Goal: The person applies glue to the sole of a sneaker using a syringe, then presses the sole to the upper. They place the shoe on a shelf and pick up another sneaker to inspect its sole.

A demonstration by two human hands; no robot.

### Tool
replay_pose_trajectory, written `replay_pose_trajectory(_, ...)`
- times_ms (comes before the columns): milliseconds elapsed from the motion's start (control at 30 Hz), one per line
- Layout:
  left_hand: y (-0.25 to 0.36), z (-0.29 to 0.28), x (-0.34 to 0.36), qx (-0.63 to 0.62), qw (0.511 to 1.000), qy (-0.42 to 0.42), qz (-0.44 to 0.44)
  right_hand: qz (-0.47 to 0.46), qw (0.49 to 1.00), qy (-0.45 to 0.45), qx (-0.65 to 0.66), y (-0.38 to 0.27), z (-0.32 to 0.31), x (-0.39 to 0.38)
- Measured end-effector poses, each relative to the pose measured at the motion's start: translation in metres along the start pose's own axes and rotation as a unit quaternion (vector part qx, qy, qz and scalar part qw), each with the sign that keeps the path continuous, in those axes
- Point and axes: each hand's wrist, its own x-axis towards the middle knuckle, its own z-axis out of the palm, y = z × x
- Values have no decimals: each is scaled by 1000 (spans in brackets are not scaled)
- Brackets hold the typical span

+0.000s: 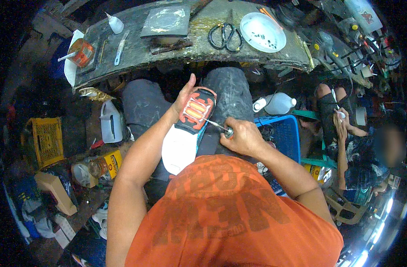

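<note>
Gripping tool [218, 126], right hand [242, 136] sits right of shoe [179, 149], aimed across its long axis; left hand [182, 99] holds far end.

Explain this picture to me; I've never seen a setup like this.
There is no machine here: these are a person's own two bare hands. The single picture comes from a wide fisheye camera worn on the head, looking down, so straight edges bend near the rim.

The left hand holds a shoe, its orange-and-black patterned sole part facing up. The right hand grips a thin metal tool, its tip at the sole's edge.

On the worn workbench ahead lie dark-handled scissors, a white bowl with dark bits, a squeeze bottle and an orange container. Another person sits at the right.
</note>
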Motion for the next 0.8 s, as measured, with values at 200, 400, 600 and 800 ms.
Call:
replay_pose_trajectory(200,5,5,-2,18,1000,-21,3,-13,999,-18,-27,-4,2,-1)
replay_pose_trajectory(400,11,14,-8,146,983,114,-2,6,998,-38,-43,-8,0,1)
replay_pose_trajectory(600,7,10,1,250,948,195,-31,14,995,-64,-74,-8,-16,8)
replay_pose_trajectory(800,-3,8,8,308,931,192,-38,-128,973,-80,-176,9,-48,40)
